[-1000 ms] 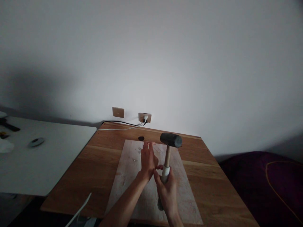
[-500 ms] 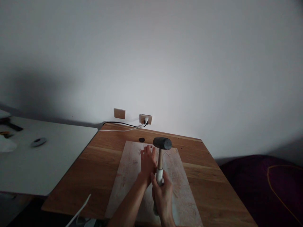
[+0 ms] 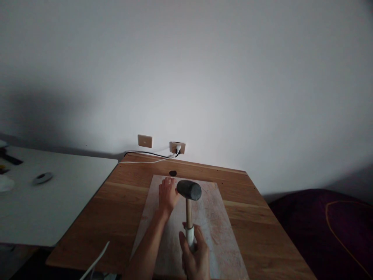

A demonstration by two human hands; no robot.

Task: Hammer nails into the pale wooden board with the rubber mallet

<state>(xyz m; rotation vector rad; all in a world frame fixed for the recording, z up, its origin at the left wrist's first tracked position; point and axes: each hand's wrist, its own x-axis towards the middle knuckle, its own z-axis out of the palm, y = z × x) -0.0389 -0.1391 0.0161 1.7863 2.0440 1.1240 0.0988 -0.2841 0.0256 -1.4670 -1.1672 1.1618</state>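
Observation:
My right hand (image 3: pixel 196 254) is wrapped round the pale wooden handle of a mallet with a dark rubber head (image 3: pixel 189 189), held over a pale wooden board (image 3: pixel 217 229). My left hand (image 3: pixel 167 194) lies on the far part of the board, just left of the mallet head, fingers stretched forward. Whatever is under or between those fingers is too small to see. The board lies on a brown wooden table (image 3: pixel 122 202).
A small dark disc (image 3: pixel 173 173) sits on the table beyond the board. Wall sockets (image 3: pixel 177 147) with black and white cables are behind it. A white table (image 3: pixel 55 198) with a round ring (image 3: pixel 42 178) stands to the left. A dark purple cushion (image 3: pixel 323 229) is at right.
The mallet head has come down and leftward, closer to my left hand. My left hand slid left and forward on the board. My right hand pulled back toward me.

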